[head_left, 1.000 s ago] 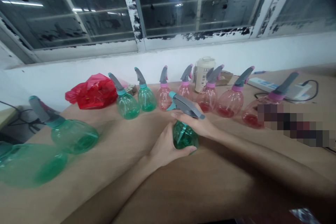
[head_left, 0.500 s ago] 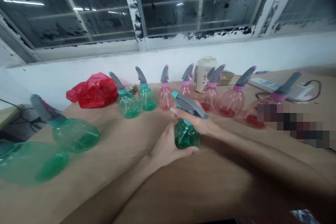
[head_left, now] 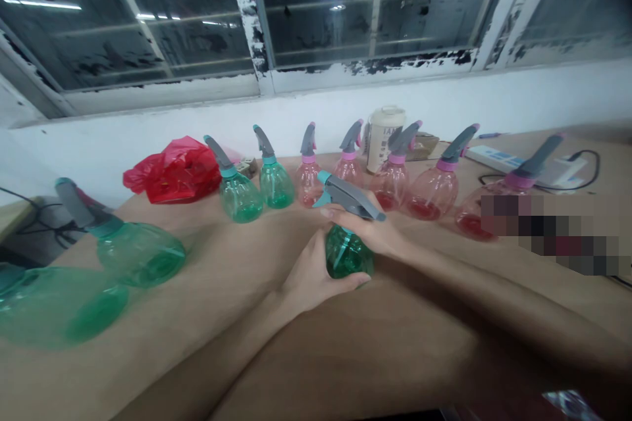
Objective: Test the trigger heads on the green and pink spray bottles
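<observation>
A green see-through spray bottle (head_left: 348, 253) with a grey and teal trigger head (head_left: 349, 196) is between my hands near the middle of the table. My left hand (head_left: 316, 273) wraps round the bottle's body from the left, with the thumb across its front. At the neck, just under the trigger head, my right hand (head_left: 372, 227) is closed; its fingertips are partly hidden behind the head. The teal nozzle points to the far left and the teal trigger shows beneath it. Dark green colour shows in the lower part of the bottle.
Behind stand green spray bottles (head_left: 241, 196) and several pink spray bottles (head_left: 432, 191). Two more green bottles (head_left: 141, 253) are at the left. A red plastic bag (head_left: 175, 171), a paper cup (head_left: 384, 131) and a power strip (head_left: 513, 164) lie toward the wall.
The trigger head has turned slightly in my right hand, and its teal trigger now shows below the nozzle. My left hand stays round the bottle.
</observation>
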Demonstrator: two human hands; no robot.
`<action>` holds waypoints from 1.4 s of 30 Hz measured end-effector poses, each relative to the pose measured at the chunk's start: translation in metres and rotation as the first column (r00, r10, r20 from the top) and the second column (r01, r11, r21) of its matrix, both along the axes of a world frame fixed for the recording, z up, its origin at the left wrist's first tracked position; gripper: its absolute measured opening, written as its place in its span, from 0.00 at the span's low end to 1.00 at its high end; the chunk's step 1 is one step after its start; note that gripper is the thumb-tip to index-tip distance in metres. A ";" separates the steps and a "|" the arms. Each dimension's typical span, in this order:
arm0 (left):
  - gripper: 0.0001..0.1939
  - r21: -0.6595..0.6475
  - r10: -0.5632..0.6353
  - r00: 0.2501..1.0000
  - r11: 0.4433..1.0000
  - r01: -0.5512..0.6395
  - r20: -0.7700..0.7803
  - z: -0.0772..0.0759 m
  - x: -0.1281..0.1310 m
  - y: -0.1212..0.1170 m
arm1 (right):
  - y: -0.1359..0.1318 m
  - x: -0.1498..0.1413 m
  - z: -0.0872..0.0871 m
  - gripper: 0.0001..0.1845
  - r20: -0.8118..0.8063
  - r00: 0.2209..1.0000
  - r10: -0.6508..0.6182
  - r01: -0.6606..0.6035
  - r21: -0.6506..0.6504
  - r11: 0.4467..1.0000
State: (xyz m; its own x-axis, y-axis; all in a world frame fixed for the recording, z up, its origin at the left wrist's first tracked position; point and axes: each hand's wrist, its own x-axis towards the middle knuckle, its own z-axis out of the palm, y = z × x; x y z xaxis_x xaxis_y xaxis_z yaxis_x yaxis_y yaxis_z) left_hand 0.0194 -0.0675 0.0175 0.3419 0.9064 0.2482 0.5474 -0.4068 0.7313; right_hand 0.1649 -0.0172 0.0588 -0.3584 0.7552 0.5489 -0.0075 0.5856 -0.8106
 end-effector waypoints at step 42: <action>0.40 0.018 -0.010 1.000 1.000 0.010 -0.010 0.000 0.000 0.000 | 0.001 -0.004 0.005 0.12 0.045 0.999 -0.027 0.028 -0.011 1.000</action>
